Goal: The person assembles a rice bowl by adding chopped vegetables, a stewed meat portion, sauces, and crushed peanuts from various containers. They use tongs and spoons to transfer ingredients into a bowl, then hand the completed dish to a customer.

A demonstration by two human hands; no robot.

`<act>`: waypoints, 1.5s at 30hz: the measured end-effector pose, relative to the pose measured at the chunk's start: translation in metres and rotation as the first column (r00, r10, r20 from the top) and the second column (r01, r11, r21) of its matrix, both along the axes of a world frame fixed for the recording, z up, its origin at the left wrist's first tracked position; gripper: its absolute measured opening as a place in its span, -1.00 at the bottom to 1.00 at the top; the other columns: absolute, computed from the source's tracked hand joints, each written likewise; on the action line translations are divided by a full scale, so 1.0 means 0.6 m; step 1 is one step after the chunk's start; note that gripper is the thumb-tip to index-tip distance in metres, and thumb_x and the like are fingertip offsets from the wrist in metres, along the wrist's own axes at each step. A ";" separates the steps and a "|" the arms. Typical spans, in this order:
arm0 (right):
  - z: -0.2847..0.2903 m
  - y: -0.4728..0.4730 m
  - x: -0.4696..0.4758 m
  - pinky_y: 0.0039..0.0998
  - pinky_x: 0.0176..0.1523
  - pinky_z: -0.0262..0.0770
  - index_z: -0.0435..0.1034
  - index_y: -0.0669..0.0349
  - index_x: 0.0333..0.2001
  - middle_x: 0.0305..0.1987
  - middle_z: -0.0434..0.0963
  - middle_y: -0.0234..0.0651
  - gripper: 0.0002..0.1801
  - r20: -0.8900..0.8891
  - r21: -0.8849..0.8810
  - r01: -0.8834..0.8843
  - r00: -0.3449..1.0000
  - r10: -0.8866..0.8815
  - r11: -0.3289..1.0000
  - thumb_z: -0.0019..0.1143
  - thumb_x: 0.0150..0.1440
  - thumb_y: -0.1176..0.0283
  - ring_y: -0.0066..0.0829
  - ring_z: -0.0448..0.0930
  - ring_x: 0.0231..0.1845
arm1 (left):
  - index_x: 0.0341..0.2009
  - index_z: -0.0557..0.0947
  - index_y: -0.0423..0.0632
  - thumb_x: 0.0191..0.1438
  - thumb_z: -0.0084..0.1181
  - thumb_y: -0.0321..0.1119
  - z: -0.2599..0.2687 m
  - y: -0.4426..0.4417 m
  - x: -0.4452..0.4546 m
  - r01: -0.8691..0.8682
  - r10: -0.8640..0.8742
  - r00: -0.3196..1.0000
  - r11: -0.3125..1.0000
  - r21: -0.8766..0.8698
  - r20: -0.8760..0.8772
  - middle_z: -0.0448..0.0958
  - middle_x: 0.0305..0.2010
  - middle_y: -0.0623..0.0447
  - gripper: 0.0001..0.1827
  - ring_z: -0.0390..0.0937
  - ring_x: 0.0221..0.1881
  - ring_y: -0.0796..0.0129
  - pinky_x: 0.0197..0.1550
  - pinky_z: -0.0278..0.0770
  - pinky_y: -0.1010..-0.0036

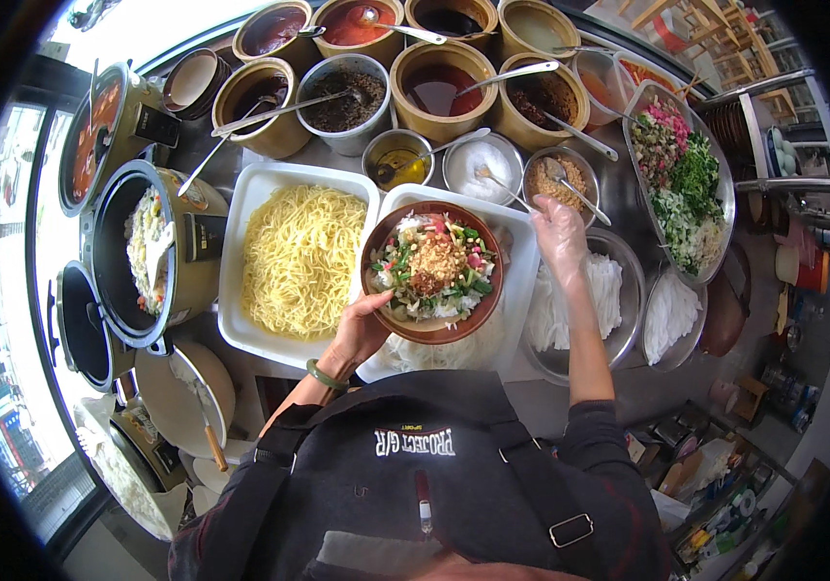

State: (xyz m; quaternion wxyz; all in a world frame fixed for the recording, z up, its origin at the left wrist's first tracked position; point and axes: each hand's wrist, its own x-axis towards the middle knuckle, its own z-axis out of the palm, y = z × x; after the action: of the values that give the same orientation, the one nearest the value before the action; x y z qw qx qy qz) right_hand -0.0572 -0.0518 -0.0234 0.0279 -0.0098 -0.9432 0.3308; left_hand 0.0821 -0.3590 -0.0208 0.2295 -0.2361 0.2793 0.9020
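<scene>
My left hand (362,328) holds a brown bowl (496,305) by its near left rim, with the thumb on the edge. Chopped greens, pink pickle, white pieces and crushed nuts fill this bowl. A clear plastic glove covers my right hand (558,236), whose fingertips pinch the handle end of a spoon (508,190). That spoon's head rests in a metal bowl of white granules (474,165). Just beyond the fingers is a metal bowl of crushed nuts (566,176) with its own spoon. Under the brown bowl, a white tray (524,290) of pale noodles is partly hidden.
Yellow noodles (298,261) fill a white tray at left. Sauce crocks (444,94) with ladles line the back. Rice cookers (168,247) stand on the left. To the right are a tray of chopped toppings (683,174) and a metal basin with white strips (603,298).
</scene>
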 end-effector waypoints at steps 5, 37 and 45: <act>-0.020 -0.014 -0.023 -0.30 -0.17 0.53 0.58 0.25 -0.29 -0.36 0.63 -0.08 -0.81 -0.022 -0.067 -0.026 0.999 0.024 0.997 0.14 0.02 0.44 -0.15 0.65 -0.31 | 0.22 0.30 -0.29 0.15 -0.01 -0.34 0.000 0.003 -0.010 -0.025 0.026 1.000 0.999 0.033 -0.009 0.38 0.24 -0.16 -0.44 0.35 0.24 0.07 0.34 0.19 0.11; -0.017 -0.106 -0.089 -0.36 -0.26 0.52 0.54 0.17 -0.16 -0.32 0.63 -0.26 -0.73 -0.088 -0.045 -0.019 0.996 0.015 0.999 0.21 0.12 0.27 -0.34 0.60 -0.39 | 0.14 0.37 -0.39 0.18 -0.02 -0.23 -0.003 -0.061 0.006 -0.034 0.033 0.997 0.999 -0.011 -0.064 0.41 0.20 -0.22 -0.45 0.40 0.19 0.05 0.30 0.25 0.15; -0.053 -0.222 -0.134 -0.62 -0.50 0.47 0.46 0.26 -0.22 -0.45 0.59 -0.32 -0.74 0.258 -0.821 0.147 0.958 0.128 0.552 0.04 0.25 0.27 -0.64 0.51 -0.60 | 0.19 0.35 -0.30 0.20 -0.04 -0.23 0.001 -0.084 0.027 -0.154 0.153 0.986 0.988 -0.003 -0.063 0.41 0.21 -0.15 -0.46 0.40 0.20 0.12 0.28 0.28 0.18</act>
State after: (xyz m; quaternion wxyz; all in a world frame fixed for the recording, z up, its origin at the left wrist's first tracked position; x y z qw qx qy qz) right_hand -0.1374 -0.1851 -0.0550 -0.1155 -0.0752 -0.6668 0.7324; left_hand 0.0986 -0.4095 -0.0205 0.1495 -0.2295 0.2710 0.9228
